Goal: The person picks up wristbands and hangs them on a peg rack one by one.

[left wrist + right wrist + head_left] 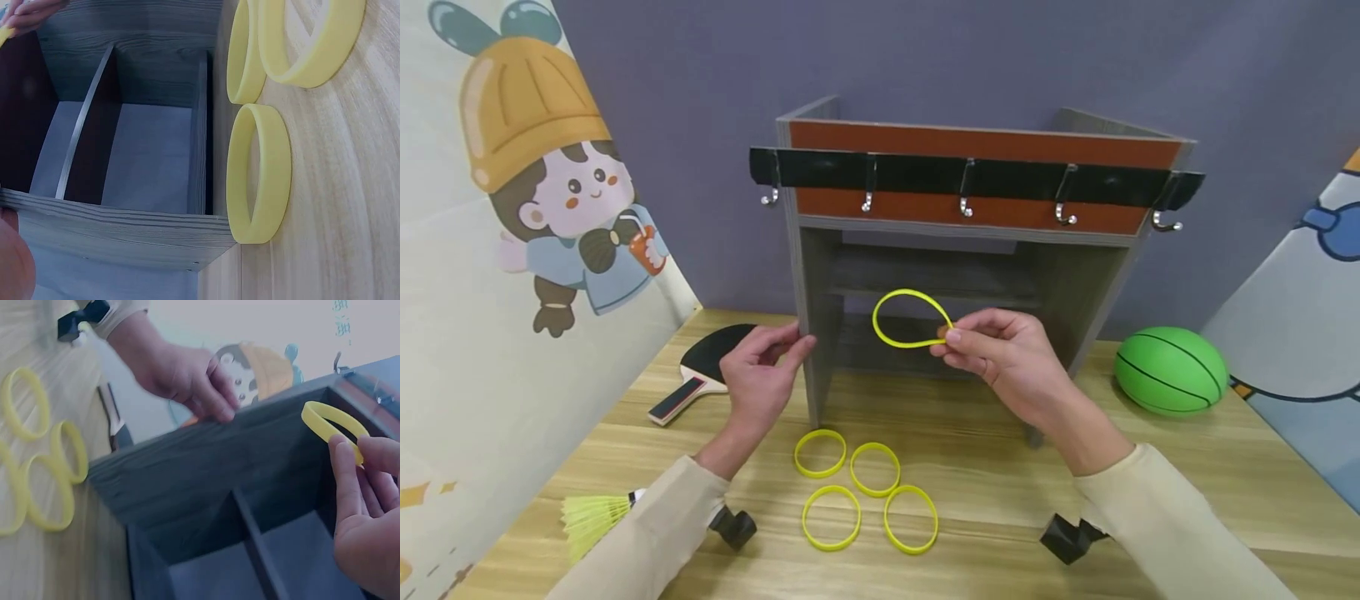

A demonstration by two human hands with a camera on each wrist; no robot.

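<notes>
My right hand [1011, 354] pinches a yellow silicone wristband [912, 292] between thumb and fingers, lifted in front of the grey wooden shelf unit [970, 227]. The band's loop points left. At the unit's left side panel [808, 275], my left hand [763, 367] holds the front edge with thumb and fingertips. Several more yellow wristbands [832, 547] lie flat on the table below; in the left wrist view one wristband [275, 172] lies close to the panel's foot. Across the unit's red front board runs a black rail [917, 175] with several silver hooks [966, 208], all bare.
Left of the unit a black table tennis bat [711, 354] lies on the wooden table [985, 517]. A yellow shuttlecock [591, 517] is partly behind my left sleeve. To the right sits a green ball [1171, 371] with black lines. A cartoon-printed wall [467, 333] stands at left.
</notes>
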